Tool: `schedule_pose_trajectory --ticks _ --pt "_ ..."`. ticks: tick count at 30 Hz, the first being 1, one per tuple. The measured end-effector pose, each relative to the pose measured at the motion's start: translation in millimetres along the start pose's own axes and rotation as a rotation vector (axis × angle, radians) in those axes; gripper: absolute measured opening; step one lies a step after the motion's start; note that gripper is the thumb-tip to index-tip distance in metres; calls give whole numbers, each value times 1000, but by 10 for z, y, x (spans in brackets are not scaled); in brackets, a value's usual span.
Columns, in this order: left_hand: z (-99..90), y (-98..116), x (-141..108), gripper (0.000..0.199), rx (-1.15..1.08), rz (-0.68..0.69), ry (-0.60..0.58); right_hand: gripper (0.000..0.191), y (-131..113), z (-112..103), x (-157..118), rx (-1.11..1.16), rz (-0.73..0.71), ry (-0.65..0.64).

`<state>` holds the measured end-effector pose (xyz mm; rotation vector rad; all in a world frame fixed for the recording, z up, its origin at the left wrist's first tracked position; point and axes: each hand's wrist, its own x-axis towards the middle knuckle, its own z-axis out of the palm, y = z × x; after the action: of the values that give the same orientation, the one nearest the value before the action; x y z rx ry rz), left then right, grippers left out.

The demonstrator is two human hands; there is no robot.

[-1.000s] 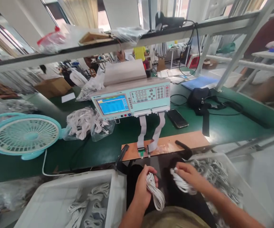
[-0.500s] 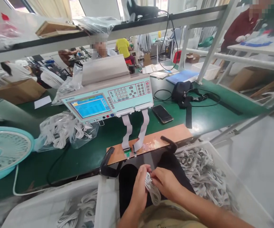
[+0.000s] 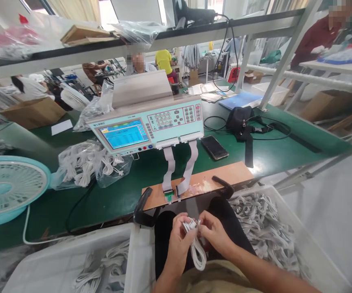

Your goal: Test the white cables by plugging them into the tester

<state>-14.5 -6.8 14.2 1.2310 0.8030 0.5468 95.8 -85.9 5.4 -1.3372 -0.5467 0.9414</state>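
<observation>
A coiled white cable (image 3: 197, 254) hangs in a looped bundle above my lap. My left hand (image 3: 178, 240) is closed around the upper part of the bundle. At its right side, my right hand (image 3: 214, 230) pinches a small cable end near the top of the coil. Beyond my hands, two flat ribbon cables (image 3: 170, 167) run from a light-blue tester (image 3: 176, 118) with a lit screen down to small connectors (image 3: 170, 197) at the front edge of an orange-brown board (image 3: 203, 183).
White bins of cables stand at the right (image 3: 313, 252) and left (image 3: 130, 252). A turquoise fan (image 3: 7, 187), bagged cables (image 3: 81, 162), a phone (image 3: 215, 147) and a black bag (image 3: 239, 122) lie on the green table (image 3: 273, 150). Other people are farther back.
The view has shifted slightly, moving the table items rightward. My right hand now holds a cable end up beside the bundle, and the coil shows more fully below my left hand.
</observation>
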Motion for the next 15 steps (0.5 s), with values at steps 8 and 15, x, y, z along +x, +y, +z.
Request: schedule_pose_trajectory --ticks 8,15 --pt "-123 122 116 16 97 49 -144 18 -135 19 24 -244 -84 -81" --pt "-195 15 306 24 -81 -108 -96 14 -177 57 192 -631 -580 -237"
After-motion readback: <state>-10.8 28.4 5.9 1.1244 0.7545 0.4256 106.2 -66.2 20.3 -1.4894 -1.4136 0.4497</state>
